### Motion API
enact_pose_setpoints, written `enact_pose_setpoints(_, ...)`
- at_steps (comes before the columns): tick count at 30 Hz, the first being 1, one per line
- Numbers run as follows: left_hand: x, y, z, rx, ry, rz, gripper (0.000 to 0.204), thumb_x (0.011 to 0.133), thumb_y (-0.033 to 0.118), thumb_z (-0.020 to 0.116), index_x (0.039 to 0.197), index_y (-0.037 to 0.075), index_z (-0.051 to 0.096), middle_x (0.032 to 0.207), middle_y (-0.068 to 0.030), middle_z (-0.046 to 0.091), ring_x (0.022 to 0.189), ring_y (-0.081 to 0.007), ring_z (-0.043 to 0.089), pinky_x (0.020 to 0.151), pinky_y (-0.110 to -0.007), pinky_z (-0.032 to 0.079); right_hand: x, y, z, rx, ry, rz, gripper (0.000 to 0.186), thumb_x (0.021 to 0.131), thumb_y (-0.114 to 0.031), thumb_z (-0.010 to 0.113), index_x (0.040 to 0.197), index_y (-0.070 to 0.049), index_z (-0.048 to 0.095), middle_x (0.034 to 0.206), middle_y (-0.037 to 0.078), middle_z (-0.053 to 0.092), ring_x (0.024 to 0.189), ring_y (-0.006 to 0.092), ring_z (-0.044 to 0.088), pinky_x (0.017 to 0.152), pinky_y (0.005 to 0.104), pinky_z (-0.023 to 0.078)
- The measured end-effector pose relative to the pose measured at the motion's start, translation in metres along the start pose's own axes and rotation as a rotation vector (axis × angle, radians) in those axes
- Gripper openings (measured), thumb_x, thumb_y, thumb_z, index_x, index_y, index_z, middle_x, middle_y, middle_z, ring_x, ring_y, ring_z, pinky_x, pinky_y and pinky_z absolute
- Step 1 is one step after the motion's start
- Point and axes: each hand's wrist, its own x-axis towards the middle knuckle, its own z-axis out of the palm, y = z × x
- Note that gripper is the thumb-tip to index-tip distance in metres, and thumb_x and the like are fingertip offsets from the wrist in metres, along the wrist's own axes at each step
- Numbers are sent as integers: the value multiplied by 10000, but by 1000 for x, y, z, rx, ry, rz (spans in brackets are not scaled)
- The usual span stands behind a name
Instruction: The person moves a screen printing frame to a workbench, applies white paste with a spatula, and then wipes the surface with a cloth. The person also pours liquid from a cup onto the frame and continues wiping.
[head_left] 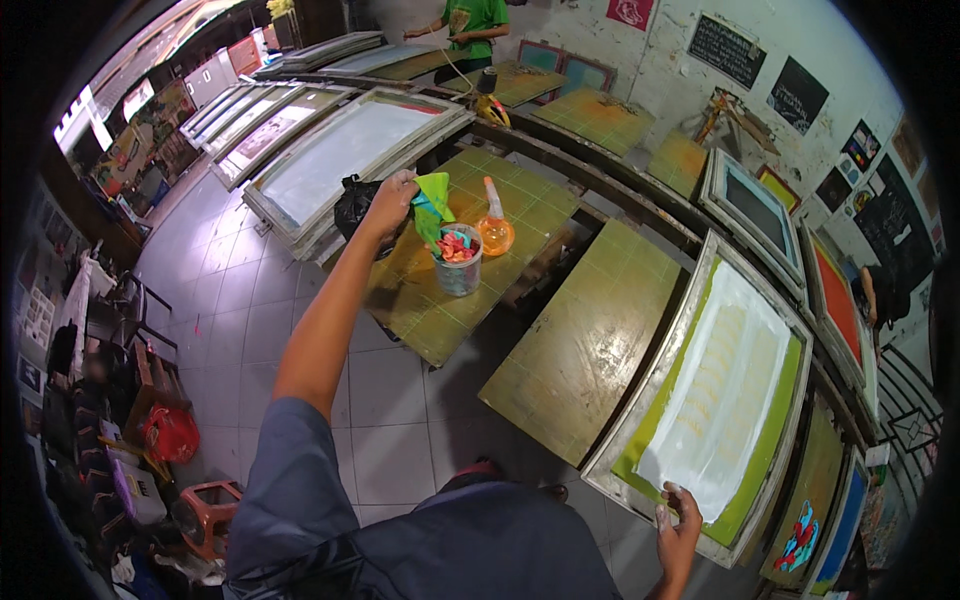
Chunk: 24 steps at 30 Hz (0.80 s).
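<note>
My left hand (393, 195) grips a bright green cloth (435, 197), which hangs down to a clear tub (457, 281) of red and blue scraps. Beside the tub is a bottle of orange liquid (495, 235), and behind my hand is a black plastic bag (355, 208); all are on a grid-lined board (425, 325). My right hand (677, 525) is at the lower right, fingers curved and apart, by the lower edge of a screen frame (795, 420) with white coating (715, 385) over a yellow-green ground.
More screen frames (345, 135) and boards (580, 340) line rails around me. A person in green (478, 25) stands at the back; another person's arm (870, 295) shows at right. Stools (205, 515), a red bag (170, 433) and clutter are on the left.
</note>
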Motion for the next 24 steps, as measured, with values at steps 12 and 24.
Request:
enact_pose_setpoints(12, -138, 72, 105, -5, -657, -325, 162, 863, 157, 590, 880, -4, 600, 743, -22, 577, 679, -101, 522, 600, -274, 429, 123, -125, 157, 476, -304, -156, 463, 860, -140, 663, 1275, 24, 538, 1245, 155, 607, 1130, 244, 589, 960, 352, 463)
enact_pose_setpoints(24, -170, 83, 188, -10, -992, -298, 184, 885, 171, 615, 917, -10, 621, 781, -12, 617, 706, -81, 535, 636, -263, 448, 137, -83, 153, 2, -297, -201, 248, 860, -156, 643, 1044, 11, 651, 889, 199, 668, 762, 279, 655, 704, 373, 506)
